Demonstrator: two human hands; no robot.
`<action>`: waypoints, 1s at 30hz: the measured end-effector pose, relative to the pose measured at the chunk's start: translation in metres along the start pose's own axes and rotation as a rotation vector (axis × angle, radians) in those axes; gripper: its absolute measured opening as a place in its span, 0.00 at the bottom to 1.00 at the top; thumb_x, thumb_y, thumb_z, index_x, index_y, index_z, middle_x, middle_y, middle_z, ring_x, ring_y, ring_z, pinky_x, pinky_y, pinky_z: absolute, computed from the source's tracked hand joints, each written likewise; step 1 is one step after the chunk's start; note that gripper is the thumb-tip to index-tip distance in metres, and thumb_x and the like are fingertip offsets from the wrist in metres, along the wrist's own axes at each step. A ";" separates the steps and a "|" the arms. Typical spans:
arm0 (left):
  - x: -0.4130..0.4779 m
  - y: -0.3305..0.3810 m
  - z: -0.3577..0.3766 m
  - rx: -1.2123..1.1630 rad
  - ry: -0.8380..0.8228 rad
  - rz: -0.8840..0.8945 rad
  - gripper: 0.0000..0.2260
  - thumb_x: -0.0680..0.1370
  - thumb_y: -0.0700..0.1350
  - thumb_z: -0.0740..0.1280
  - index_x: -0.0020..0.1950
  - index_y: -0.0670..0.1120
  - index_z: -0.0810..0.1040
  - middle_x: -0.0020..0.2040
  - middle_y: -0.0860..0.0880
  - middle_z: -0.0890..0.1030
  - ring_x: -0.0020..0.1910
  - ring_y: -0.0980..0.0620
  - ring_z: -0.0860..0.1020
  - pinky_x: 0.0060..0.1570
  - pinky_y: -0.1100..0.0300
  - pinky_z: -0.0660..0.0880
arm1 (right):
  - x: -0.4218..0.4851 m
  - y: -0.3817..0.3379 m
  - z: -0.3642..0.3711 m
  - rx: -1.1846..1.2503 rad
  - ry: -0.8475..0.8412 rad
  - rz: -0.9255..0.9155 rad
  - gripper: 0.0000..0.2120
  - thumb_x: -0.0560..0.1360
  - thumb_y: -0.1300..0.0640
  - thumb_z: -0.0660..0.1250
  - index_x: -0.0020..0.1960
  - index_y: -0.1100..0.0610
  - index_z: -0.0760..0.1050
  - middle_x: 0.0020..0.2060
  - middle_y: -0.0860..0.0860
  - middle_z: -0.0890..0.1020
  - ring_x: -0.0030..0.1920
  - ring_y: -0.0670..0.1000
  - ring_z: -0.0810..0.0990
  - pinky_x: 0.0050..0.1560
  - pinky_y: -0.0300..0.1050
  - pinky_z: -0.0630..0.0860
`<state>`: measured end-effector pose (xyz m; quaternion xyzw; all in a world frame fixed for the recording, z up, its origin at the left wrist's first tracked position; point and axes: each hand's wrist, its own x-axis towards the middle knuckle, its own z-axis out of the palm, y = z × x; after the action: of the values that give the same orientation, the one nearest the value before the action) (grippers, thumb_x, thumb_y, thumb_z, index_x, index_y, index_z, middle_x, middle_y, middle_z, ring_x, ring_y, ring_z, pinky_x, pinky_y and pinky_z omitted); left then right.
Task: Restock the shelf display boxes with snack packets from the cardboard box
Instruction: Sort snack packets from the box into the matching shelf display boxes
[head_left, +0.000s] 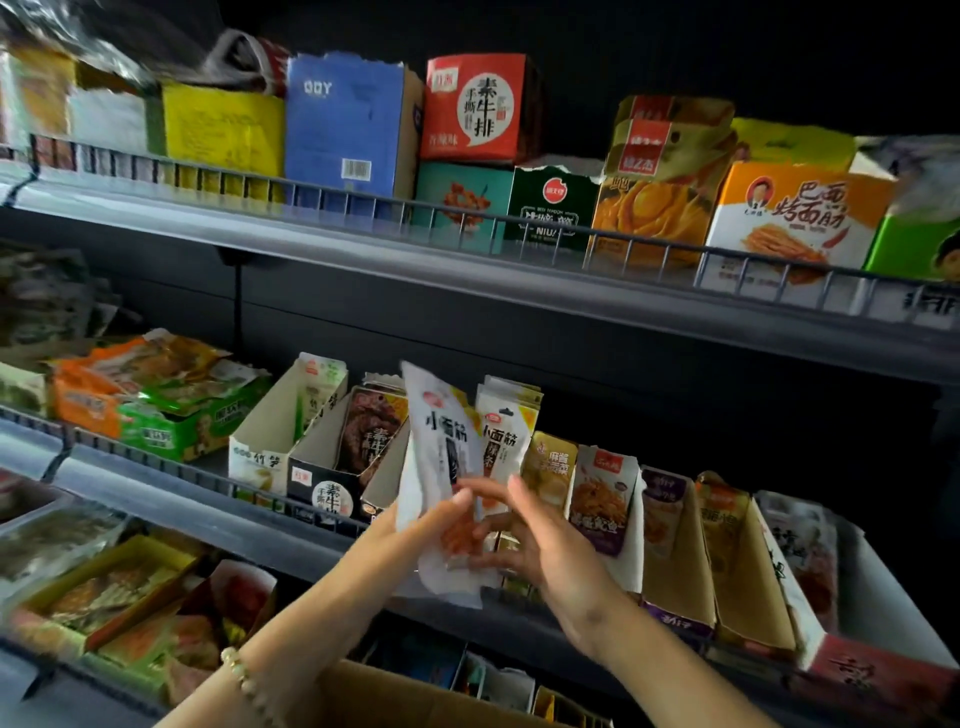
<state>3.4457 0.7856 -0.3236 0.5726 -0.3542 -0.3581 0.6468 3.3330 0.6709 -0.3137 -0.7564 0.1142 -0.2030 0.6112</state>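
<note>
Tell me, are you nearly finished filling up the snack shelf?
Partway. Done: matching packets already stand upright behind the hands. In hand: the left hand holds one white packet, the right hand touching it, not yet slotted in. Left: the brown display box to the right looks low, and the cardboard box below hides its contents.

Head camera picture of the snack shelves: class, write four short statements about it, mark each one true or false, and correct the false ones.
1. The left hand holds a white snack packet. True.
2. The right hand reaches into the cardboard box. False: it touches the packet, above the box.
3. On the top shelf, a red box stands on a teal box. True.
4. The left wrist is bare. False: it wears a bead bracelet.
</note>
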 end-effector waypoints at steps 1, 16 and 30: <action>-0.001 0.000 -0.003 -0.026 0.020 -0.003 0.16 0.73 0.51 0.67 0.59 0.50 0.75 0.45 0.49 0.86 0.40 0.54 0.84 0.33 0.65 0.77 | 0.001 0.000 -0.003 -0.030 0.005 -0.006 0.16 0.81 0.46 0.53 0.59 0.45 0.78 0.55 0.58 0.80 0.51 0.53 0.83 0.50 0.38 0.78; 0.016 -0.007 -0.018 0.195 -0.055 0.129 0.17 0.72 0.49 0.70 0.59 0.46 0.74 0.47 0.46 0.85 0.44 0.50 0.85 0.39 0.61 0.79 | 0.030 0.000 -0.032 0.204 0.139 0.181 0.23 0.60 0.62 0.75 0.55 0.59 0.77 0.50 0.56 0.85 0.53 0.56 0.83 0.56 0.52 0.79; 0.115 -0.030 -0.081 1.009 0.031 0.230 0.19 0.79 0.57 0.60 0.69 0.53 0.69 0.55 0.55 0.75 0.50 0.58 0.76 0.52 0.62 0.76 | 0.141 0.003 -0.102 -0.225 0.485 0.116 0.18 0.66 0.64 0.77 0.53 0.60 0.77 0.45 0.53 0.84 0.45 0.49 0.82 0.38 0.38 0.76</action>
<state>3.5712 0.7225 -0.3557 0.7758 -0.5340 -0.0608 0.3306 3.4129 0.5212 -0.2756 -0.7409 0.3223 -0.3290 0.4889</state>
